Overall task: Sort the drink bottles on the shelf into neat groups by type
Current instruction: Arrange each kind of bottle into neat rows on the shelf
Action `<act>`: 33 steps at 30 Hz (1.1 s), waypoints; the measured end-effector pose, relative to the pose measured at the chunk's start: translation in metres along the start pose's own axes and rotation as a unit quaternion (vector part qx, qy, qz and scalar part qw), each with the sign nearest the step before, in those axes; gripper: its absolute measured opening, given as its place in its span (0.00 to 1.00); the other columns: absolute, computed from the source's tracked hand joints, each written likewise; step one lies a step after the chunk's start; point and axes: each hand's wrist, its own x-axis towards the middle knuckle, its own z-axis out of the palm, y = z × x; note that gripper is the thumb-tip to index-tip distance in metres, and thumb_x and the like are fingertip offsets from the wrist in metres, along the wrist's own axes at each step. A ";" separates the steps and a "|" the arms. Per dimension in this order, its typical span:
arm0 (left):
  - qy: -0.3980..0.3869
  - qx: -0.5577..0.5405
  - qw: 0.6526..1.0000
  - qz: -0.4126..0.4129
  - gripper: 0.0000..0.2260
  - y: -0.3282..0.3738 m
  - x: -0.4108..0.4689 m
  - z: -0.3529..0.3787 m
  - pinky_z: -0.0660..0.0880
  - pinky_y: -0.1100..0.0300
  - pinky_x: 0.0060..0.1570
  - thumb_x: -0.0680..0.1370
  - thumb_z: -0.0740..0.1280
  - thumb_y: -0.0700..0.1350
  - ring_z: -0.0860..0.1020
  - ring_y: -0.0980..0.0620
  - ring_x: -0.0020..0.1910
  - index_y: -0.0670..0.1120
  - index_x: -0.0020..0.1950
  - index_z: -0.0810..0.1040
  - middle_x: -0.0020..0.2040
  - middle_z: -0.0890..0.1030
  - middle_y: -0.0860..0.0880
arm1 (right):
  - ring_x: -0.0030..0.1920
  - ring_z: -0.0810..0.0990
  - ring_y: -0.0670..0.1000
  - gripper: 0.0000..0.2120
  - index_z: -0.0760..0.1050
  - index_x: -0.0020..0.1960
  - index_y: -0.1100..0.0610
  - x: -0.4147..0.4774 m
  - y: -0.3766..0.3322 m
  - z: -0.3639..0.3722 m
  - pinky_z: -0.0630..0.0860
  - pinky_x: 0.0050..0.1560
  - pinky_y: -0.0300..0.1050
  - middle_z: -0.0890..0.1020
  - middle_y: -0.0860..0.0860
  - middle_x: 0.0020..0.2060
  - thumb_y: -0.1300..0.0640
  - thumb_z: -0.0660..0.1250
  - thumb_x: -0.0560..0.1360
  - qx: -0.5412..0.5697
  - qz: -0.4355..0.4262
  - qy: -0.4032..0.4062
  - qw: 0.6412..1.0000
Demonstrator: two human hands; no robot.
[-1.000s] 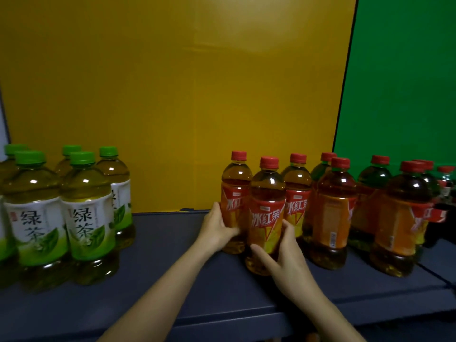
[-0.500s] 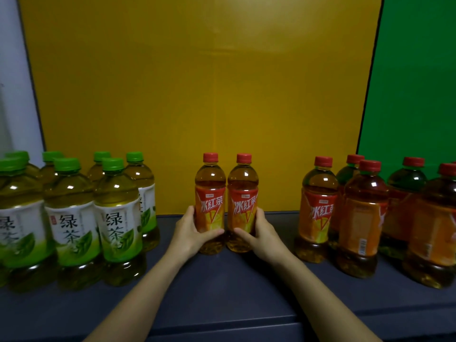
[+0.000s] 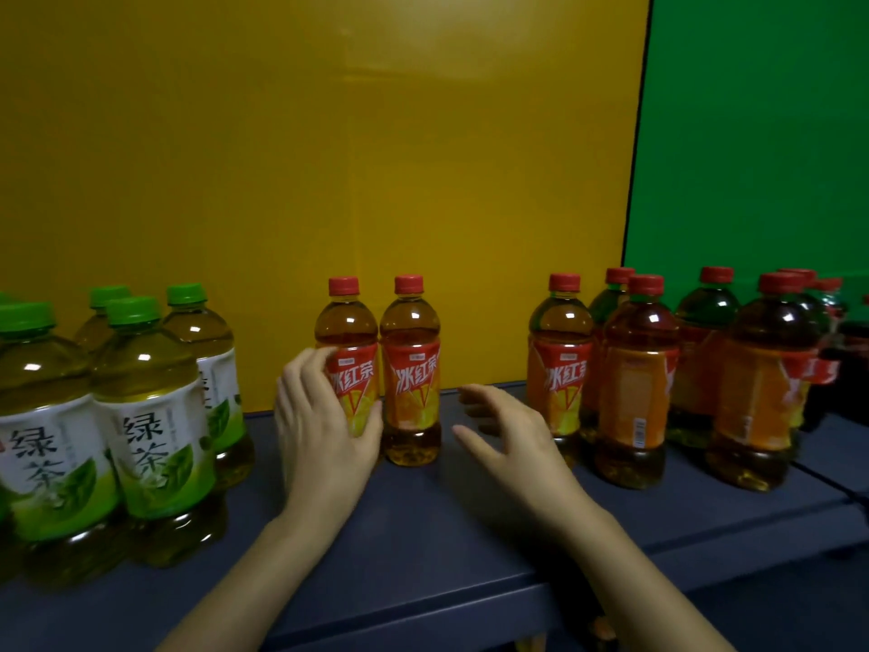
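Observation:
Two red-capped iced tea bottles stand side by side at the middle of the dark shelf [image 3: 423,520]. My left hand [image 3: 324,430] grips the left bottle of the pair [image 3: 349,329], fingers round its left side and thumb across the label. The right bottle of the pair [image 3: 412,392] stands free. My right hand [image 3: 510,435] hovers just to its right, fingers spread and holding nothing. Several green-capped green tea bottles [image 3: 150,416] are grouped at the left. Several more red-capped iced tea bottles [image 3: 635,397] cluster at the right.
A yellow panel [image 3: 329,157] backs the shelf and a green panel [image 3: 752,134] backs its right part. A seam in the shelf runs at the far right [image 3: 827,482]. Bare shelf shows between the pair and each group.
Both hands slid the two iced tea bottles leftward away from the right cluster. My right hand has since let go of its bottle and drawn back to the right.

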 end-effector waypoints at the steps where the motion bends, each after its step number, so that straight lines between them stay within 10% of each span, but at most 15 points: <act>1: 0.003 -0.015 0.999 0.039 0.27 0.009 -0.002 -0.001 0.69 0.53 0.57 0.68 0.72 0.44 0.67 0.47 0.60 0.41 0.63 0.65 0.59 0.71 0.40 | 0.57 0.74 0.40 0.19 0.69 0.65 0.52 -0.010 0.000 -0.012 0.73 0.59 0.37 0.76 0.46 0.58 0.55 0.66 0.75 -0.005 -0.022 0.034 0.999; 8: -0.253 -0.162 0.951 0.073 0.30 0.083 -0.018 0.055 0.62 0.65 0.62 0.74 0.68 0.52 0.65 0.53 0.67 0.45 0.71 0.59 0.68 0.65 0.50 | 0.59 0.70 0.45 0.21 0.64 0.63 0.54 -0.038 0.045 -0.088 0.70 0.62 0.45 0.69 0.49 0.58 0.62 0.66 0.73 0.019 0.076 0.285 0.955; 17: -0.299 -0.257 0.905 -0.162 0.34 0.124 -0.012 0.126 0.70 0.60 0.54 0.65 0.77 0.50 0.72 0.48 0.62 0.44 0.64 0.64 0.62 0.74 0.46 | 0.55 0.74 0.40 0.33 0.54 0.72 0.45 -0.036 0.092 -0.113 0.73 0.54 0.39 0.73 0.39 0.56 0.52 0.68 0.73 0.178 0.222 -0.006 0.959; 28: -0.274 -0.248 0.916 -0.156 0.35 0.112 -0.011 0.109 0.72 0.59 0.57 0.63 0.78 0.51 0.75 0.53 0.58 0.47 0.65 0.67 0.60 0.76 0.50 | 0.52 0.75 0.38 0.31 0.64 0.58 0.40 -0.025 0.104 -0.121 0.73 0.45 0.33 0.75 0.37 0.52 0.50 0.76 0.61 0.200 0.201 -0.125 0.951; 33: -0.246 -0.230 0.929 -0.156 0.34 0.094 -0.014 0.080 0.73 0.57 0.58 0.61 0.78 0.53 0.76 0.52 0.57 0.47 0.63 0.69 0.58 0.77 0.50 | 0.55 0.77 0.44 0.40 0.67 0.62 0.46 -0.023 0.096 -0.104 0.75 0.57 0.44 0.77 0.42 0.53 0.39 0.74 0.53 0.116 0.172 -0.056 0.977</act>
